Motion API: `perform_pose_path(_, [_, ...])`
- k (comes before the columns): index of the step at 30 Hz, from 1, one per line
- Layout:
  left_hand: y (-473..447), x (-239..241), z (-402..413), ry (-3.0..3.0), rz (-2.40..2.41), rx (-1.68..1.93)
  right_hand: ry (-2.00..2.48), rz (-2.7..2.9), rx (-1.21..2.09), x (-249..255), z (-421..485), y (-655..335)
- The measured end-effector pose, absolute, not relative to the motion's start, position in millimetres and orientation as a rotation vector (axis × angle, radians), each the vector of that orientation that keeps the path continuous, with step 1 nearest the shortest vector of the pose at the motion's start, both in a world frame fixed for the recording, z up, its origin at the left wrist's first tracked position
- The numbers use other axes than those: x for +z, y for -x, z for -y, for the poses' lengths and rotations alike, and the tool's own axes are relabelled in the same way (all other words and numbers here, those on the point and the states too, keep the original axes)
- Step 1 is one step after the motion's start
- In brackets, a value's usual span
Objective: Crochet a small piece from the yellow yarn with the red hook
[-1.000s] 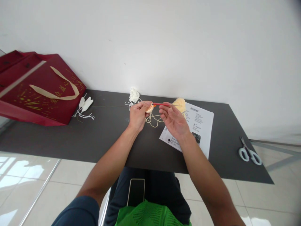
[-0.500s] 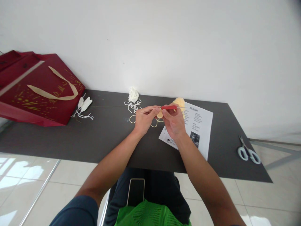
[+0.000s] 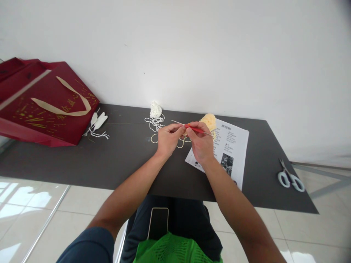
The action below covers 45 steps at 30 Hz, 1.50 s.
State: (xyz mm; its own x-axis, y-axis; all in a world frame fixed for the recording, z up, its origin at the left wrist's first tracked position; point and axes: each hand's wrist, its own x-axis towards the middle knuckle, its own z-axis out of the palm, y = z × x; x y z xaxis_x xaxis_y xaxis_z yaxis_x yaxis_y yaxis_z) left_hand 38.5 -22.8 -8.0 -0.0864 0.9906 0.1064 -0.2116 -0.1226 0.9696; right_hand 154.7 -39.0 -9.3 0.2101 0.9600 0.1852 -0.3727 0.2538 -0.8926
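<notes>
Hook (image 3: 201, 130) hangs above the bench (image 3: 123, 153), nearer its back edge, closed in my right hand (image 3: 202, 145); my left hand (image 3: 168, 140) pinches mostly hidden yellow work (image 3: 185, 134); hard tugging could tangle loose yarn (image 3: 180, 147).

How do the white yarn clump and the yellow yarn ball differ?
The white yarn clump looks smaller than the yellow yarn ball. The yellow one sits by the printed sheet; the white one stands apart from it. Both are on the dark table near the wall.
</notes>
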Motion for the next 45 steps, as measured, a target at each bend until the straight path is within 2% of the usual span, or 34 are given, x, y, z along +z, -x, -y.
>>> perform_pose_path(10, [-35.6, -4.7, 21.5, -0.931, -0.726, 1.274, 0.885, 0.812, 1.072, -4.0, 33.5, -165.9])
perform_pose_path(16, [-29.8, -6.4, 18.4, -1.118, -0.824, 1.122, 0.912, 0.873, 1.143, -0.8, 35.8, -168.8])
perform_pose_path(21, [-17.3, -3.7, 13.1, -1.215, -0.930, 1.131, 0.871, 0.816, 1.164, 4.2, 36.4, -170.1])
perform_pose_path(32, [-23.0, 8.9, 20.4, -0.963, -0.678, 1.246, 0.812, 0.748, 1.263, 6.2, 33.4, -173.6])
perform_pose_path(45, [-17.8, -1.1, 19.8, -1.461, -0.754, 1.115, 0.880, 0.806, 1.166, -9.1, 37.2, -154.4])
